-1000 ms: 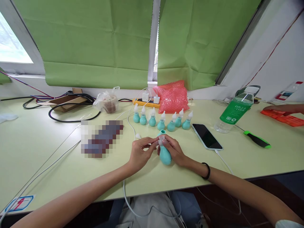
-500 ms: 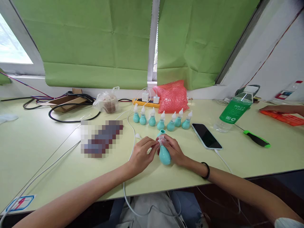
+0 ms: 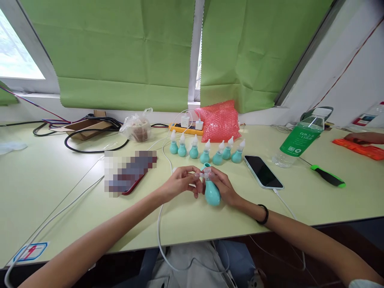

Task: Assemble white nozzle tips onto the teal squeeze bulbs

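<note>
My right hand (image 3: 223, 186) is closed on a turquoise squeeze bulb (image 3: 213, 193) whose round end points toward me. At its neck is a clear plastic piece (image 3: 207, 171), which the fingertips of my left hand (image 3: 183, 182) pinch from the left. Just beyond my fingers stands another turquoise part with an open top (image 3: 205, 165). Behind it, several turquoise bulbs with translucent tips stand upright in a loose row, among them one bulb (image 3: 193, 151) near the middle.
A phone (image 3: 263, 172) on a cable, a green-labelled bottle (image 3: 300, 140) and a screwdriver (image 3: 327, 176) lie or stand on the right. Behind are a pink bubble-wrap bag (image 3: 221, 122) and a power strip (image 3: 180, 128). Another person's hand (image 3: 367, 138) touches orange material (image 3: 358, 149) at far right.
The bulb in my right hand has tilted, its round end swinging slightly right. My left hand's fingers have spread a little and uncovered the clear piece. The view has shifted slightly.
</note>
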A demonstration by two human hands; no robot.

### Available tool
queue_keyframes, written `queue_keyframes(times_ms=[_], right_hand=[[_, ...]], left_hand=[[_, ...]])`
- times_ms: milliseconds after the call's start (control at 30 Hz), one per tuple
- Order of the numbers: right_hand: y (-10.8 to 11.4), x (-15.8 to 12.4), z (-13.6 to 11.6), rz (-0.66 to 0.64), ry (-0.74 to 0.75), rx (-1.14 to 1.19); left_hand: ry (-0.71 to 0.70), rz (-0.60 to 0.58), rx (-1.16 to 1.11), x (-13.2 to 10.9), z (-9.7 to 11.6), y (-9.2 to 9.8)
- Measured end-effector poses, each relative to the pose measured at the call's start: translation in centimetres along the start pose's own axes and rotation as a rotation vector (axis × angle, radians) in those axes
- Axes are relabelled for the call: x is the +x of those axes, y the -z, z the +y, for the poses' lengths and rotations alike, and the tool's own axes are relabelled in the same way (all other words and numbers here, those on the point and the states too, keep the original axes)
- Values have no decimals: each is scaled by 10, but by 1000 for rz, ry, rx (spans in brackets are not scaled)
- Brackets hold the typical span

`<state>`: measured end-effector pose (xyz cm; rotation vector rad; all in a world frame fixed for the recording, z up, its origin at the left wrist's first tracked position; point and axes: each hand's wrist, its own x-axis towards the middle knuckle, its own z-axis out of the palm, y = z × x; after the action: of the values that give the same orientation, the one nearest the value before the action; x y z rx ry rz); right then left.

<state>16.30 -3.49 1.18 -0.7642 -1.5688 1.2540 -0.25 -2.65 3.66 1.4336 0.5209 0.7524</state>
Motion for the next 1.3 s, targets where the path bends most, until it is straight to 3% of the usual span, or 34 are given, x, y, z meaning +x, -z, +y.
queue_keyframes(times_ms=[33, 100, 200, 267, 333, 400, 533, 667, 833, 900, 1167, 1300], right_hand=[[2, 1, 0, 29, 7, 28], [4, 3, 1, 97, 42, 66], [6, 5, 0, 155, 88, 59], [6, 5, 0, 185, 96, 51], [6, 5, 1, 227, 96, 46], [5, 5, 3, 260, 88, 33], [5, 6, 3, 273, 124, -13], [4, 6, 2, 328, 306, -136], [4, 7, 7, 410, 382, -188], [4, 8, 9, 406, 371, -152], [5, 3, 7, 307, 294, -414], [3, -1, 9, 179, 364, -694]], left_hand=[[20, -22, -49, 2, 3, 6], [-6, 47, 30, 5, 7, 18], [-166, 287, 603, 7, 5, 30], [-254, 380, 1065, 7, -1, 33], [-255, 369, 1375, 7, -9, 33], [-176, 309, 1499, 7, -15, 32], [-85, 260, 1486, 7, -17, 33], [-122, 308, 1570, 5, -4, 40], [-44, 126, 1697, 3, 5, 55], [-35, 110, 1706, 4, 4, 56], [-122, 264, 1455, 11, -12, 47], [-289, 393, 1250, 4, -3, 34]])
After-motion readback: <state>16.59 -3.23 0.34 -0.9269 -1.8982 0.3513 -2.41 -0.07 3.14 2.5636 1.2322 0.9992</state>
